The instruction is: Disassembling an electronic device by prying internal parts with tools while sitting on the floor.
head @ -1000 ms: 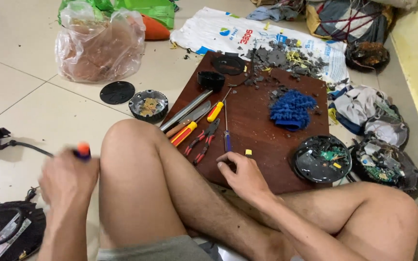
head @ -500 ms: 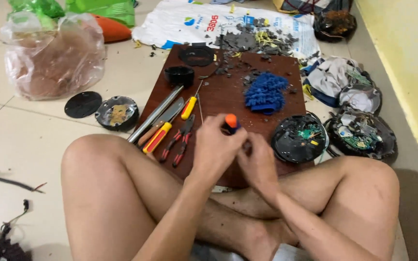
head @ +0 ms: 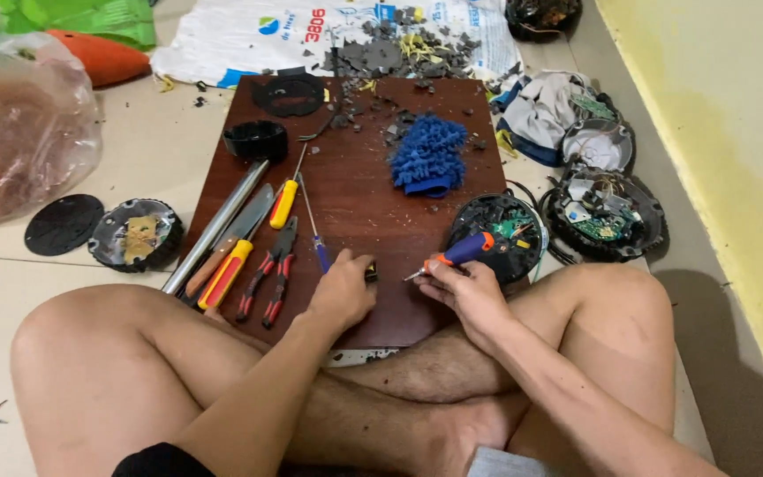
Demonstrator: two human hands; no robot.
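Screwdriver (head: 461, 254) with orange-blue handle: was in left hand (head: 343, 291) off at 9 o'clock, passed at centre, now gripped in right hand (head: 465, 296), tip pointing to 9 o'clock. Left hand now down on brown board (head: 373, 203), pinching small dark part (head: 370, 272). Hands apart again.

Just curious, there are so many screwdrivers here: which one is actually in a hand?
The blue-and-orange screwdriver, gripped in the right hand. The yellow-handled screwdriver and the thin blue-handled screwdriver lie untouched on the brown board.

screwdrivers 3 (head: 461, 253) | pliers 1 (head: 268, 272) | opened round devices 4 (head: 607, 215) | blue mitt 1 (head: 428, 155)
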